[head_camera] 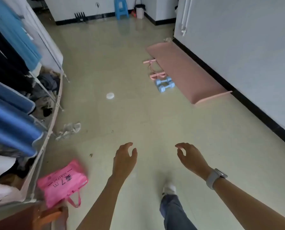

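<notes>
Pale floor [138, 117] stretches ahead. I hold left hand [124, 161] and right hand [192, 159] out empty, fingers loosely curled, probably readying a grasp. The bag [63, 183] lies near, left of my left hand, tucked against the rack [43, 141], probably to stay out of my path.

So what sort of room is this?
Probably a home room used for workouts: a pink exercise mat along the wall, light-blue dumbbells beside it, and a clothes rack with hanging garments.
</notes>
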Tool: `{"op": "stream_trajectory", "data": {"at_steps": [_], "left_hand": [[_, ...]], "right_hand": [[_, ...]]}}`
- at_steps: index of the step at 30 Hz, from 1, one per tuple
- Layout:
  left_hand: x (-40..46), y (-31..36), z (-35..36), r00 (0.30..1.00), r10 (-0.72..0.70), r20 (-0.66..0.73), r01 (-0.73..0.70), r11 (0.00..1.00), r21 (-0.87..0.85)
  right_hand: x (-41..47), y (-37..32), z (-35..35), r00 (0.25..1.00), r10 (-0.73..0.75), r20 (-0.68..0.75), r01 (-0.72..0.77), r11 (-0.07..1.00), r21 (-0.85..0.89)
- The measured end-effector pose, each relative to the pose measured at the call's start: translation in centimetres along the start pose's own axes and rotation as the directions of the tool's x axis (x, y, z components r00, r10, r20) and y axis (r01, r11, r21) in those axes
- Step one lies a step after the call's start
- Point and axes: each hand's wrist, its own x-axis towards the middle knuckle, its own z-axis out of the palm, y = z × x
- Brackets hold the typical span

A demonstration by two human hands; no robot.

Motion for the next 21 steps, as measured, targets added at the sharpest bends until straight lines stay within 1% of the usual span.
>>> {"op": "stream_trajectory", "data": {"at_steps": [2,4,7,10,11,13,15,21], "left_hand": [[3.6,0.5,1.6,1.000,-0.015,0.023,0.014,1.000,0.021],[8.0,1.9,2.7,0.997,-0.010,0.075,0.004,0.996,0.085],[16.2,5.6,4.0,0.990,0.035,0.134,-0.072,0.958,0.278],[24.5,10.0,4.2,0.978,0.086,0.190,-0.160,0.894,0.418],[26.9,11.3,4.2,0.973,0.101,0.209,-0.186,0.878,0.441],[30.6,13.4,3.9,0.969,0.114,0.220,-0.203,0.874,0.442],[33.8,14.7,3.1,0.973,0.121,0.196,-0.194,0.889,0.415],[46.6,15.2,0.7,0.988,0.037,0.147,-0.088,0.932,0.352]], "right_hand": [[3.6,1.3,-0.1,0.999,0.032,0.019,-0.032,0.999,-0.015],[7.8,2.3,-0.9,0.997,0.063,0.053,-0.061,0.998,-0.033],[15.5,3.0,-2.8,0.994,0.082,0.071,-0.078,0.995,-0.059],[23.5,2.5,-5.6,0.992,0.105,0.072,-0.100,0.992,-0.072],[25.9,2.1,-6.4,0.991,0.109,0.073,-0.103,0.992,-0.075],[30.2,1.2,-7.7,0.990,0.110,0.091,-0.102,0.991,-0.090],[34.3,0.0,-8.7,0.989,0.104,0.102,-0.094,0.991,-0.095],[48.6,-4.4,-9.5,0.996,0.068,0.066,-0.065,0.997,-0.044]]}}
